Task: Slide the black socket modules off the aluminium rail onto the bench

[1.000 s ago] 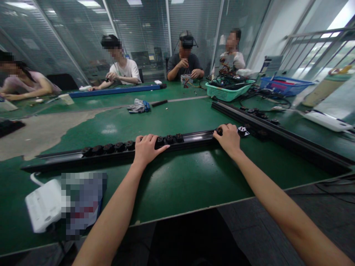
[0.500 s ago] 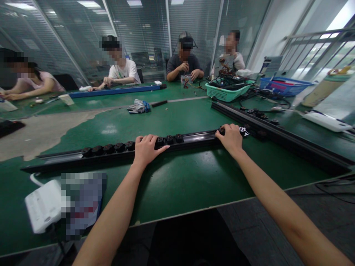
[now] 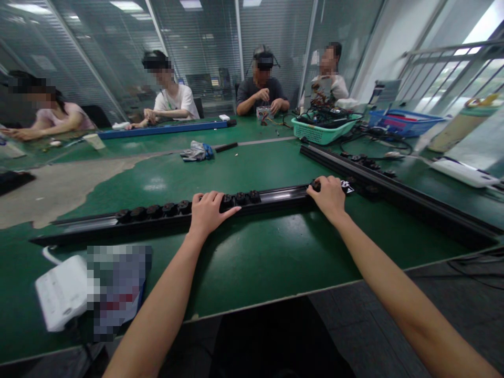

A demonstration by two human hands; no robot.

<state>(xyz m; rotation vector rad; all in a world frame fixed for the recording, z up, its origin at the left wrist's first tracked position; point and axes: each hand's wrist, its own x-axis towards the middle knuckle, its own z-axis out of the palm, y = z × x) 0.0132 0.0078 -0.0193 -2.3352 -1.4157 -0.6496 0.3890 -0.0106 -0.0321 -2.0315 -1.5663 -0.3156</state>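
A long black power strip (image 3: 157, 211) with a row of round black sockets lies across the green table in front of me. My left hand (image 3: 212, 211) rests on its middle, fingers curled over the far side, next to several sockets. My right hand (image 3: 328, 197) grips the strip near its right end, beside a small black-and-white label (image 3: 345, 184). Part of the strip is hidden under each hand.
A second black strip (image 3: 394, 191) runs along the right. Nearer on the left lie a white power adapter (image 3: 63, 293) and a pixelated flat item (image 3: 118, 291). Farther off are a teal basket (image 3: 325, 131) of cables, a blue basket (image 3: 403, 122), crumpled gloves (image 3: 196, 151) and seated co-workers.
My right hand has shifted slightly rightward along the strip. My left hand stays in place. The co-workers' hands have moved a little.
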